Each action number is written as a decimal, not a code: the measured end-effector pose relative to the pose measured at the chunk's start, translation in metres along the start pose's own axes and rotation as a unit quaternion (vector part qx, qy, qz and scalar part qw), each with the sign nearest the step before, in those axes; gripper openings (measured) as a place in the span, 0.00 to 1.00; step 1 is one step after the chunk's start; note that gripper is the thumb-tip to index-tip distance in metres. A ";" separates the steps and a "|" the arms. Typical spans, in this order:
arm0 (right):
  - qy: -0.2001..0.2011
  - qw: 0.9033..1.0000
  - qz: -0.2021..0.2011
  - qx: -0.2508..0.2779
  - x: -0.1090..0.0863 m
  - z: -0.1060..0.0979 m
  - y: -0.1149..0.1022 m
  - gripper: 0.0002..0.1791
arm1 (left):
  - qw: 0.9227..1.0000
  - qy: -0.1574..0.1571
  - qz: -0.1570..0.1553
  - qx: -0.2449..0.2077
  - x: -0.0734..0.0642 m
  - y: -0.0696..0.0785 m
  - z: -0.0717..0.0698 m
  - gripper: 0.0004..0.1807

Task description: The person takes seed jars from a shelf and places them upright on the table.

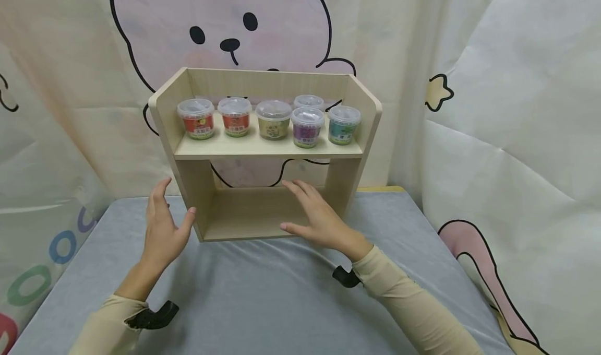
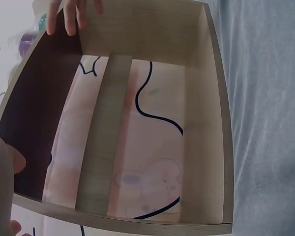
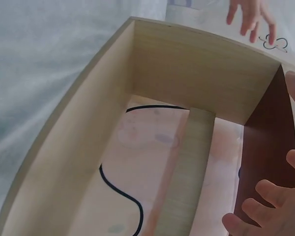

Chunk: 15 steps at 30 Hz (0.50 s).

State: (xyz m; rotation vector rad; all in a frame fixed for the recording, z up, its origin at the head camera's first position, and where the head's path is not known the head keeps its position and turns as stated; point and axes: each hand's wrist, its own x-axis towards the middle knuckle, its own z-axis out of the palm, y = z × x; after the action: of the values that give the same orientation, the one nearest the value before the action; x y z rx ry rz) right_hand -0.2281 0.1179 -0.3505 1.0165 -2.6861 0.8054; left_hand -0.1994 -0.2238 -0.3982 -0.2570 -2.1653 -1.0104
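A light wooden two-tier rack [image 1: 267,155] stands on the table, its lower compartment [image 1: 249,214] facing me. On the upper tier sit several lidded plastic cups: two red-labelled, a yellowish cup [image 1: 274,128], a purple cup [image 1: 306,134], a teal cup [image 1: 343,131] and one partly hidden behind the purple one. My left hand [image 1: 161,237] is beside the rack's left side panel, thumb and fingers spread, holding nothing. My right hand [image 1: 324,222] is in front of the lower compartment, fingers extended and empty. The right wrist view shows those spread fingers [image 3: 258,214] near the middle board.
A grey-blue cloth [image 1: 263,297] covers the table under the rack. Printed curtains [image 1: 399,83] hang close behind it and along both sides. A black wrist device [image 1: 152,316] is on my left forearm, and another [image 1: 346,276] on the right.
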 end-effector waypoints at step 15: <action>-0.014 0.996 -0.074 0.056 0.030 -0.012 -0.029 0.47 | 0.984 -0.097 -0.076 -0.132 0.038 -0.021 -0.001 0.50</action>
State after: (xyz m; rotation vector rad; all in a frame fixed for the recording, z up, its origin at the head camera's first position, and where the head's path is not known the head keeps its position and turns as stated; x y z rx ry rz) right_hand -0.2323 0.0896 -0.3185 1.2440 -2.5749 0.9258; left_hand -0.2355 -0.2423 -0.3842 -0.3288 -2.2482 -1.4135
